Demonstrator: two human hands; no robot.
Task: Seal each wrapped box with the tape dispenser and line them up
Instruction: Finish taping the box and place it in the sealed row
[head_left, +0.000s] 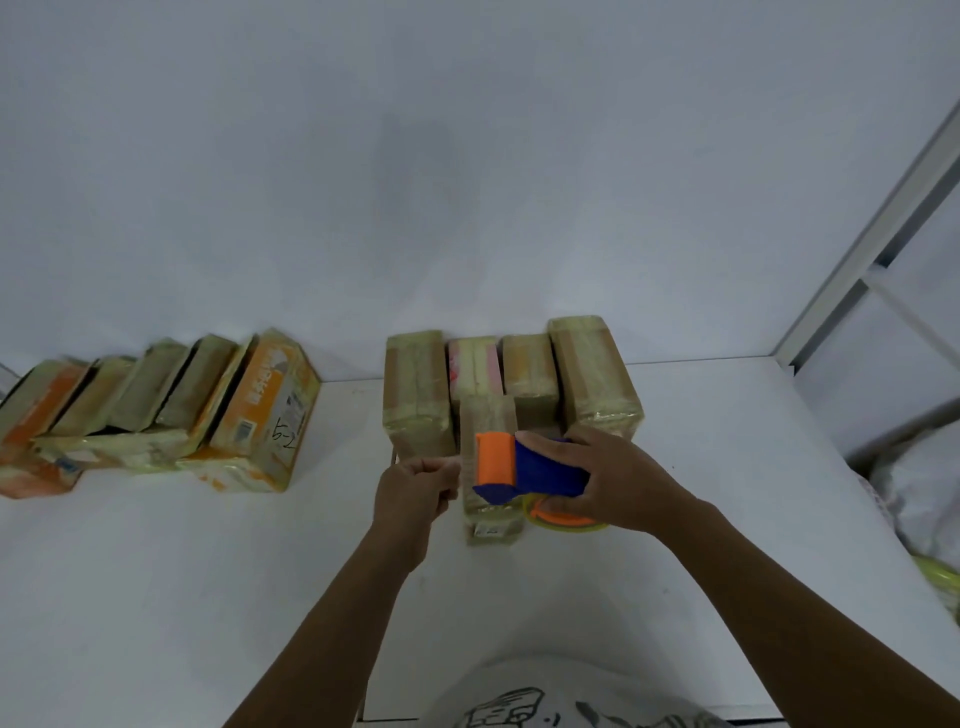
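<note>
Wrapped box (491, 519) is lying flat on the white table (208, 597) right in front of the person, long side pointing away, sitting between the two hands. Left hand (415, 488) is at its left edge with the fingers curled in. It could be pinching a tape end or the film, honestly can't tell from here. Right hand (618, 478) is wrapped round the blue and orange tape dispenser (524, 470), held over the middle of the box with the orange end toward the left hand. The tape roll (566, 519) pokes out underneath, on the box's right side. Handling-wise, my guess is it's carton under shiny film, so stiff enough, probably light, and a bit slippery. It'll likely skate on that smooth table when the tape drags. I'd pin it by the long side walls or press down flat on top instead of grabbing the film, which looks like it would just crinkle and slide. Just behind, a row of boxes (530, 371) stands side by side against the wall (467, 156), and the near box's far end seems to butt up against them. Well off to the left, a bunch of leaning boxes (265, 410) is tipped over like dominoes, with a few lying flat under them. A metal frame (883, 234) runs up the right side.
</note>
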